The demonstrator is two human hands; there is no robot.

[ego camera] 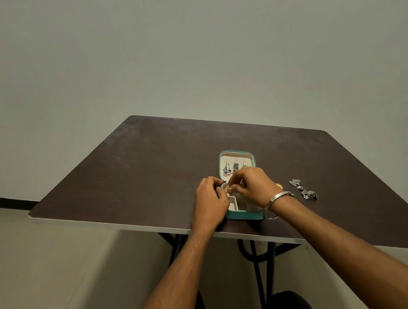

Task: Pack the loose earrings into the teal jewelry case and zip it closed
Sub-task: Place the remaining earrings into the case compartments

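Observation:
The teal jewelry case (244, 216) lies open near the table's front edge, its cream lid (248, 157) tipped back with several silver earrings (230, 168) hanging inside. Both hands meet over the case's base. My left hand (211, 201) and my right hand (253, 188) pinch a small gold earring (228, 190) between their fingertips, just above the cream compartments. Much of the base is hidden under my hands. A silver bangle circles my right wrist. Loose silver earrings (303, 188) lie on the table to the right of the case, and a bit of gold jewelry (279, 185) peeks out behind my right wrist.
The dark brown table (133, 170) stands against a plain pale wall, with its front edge just below the case. Black metal legs show underneath. Pale floor lies to the left.

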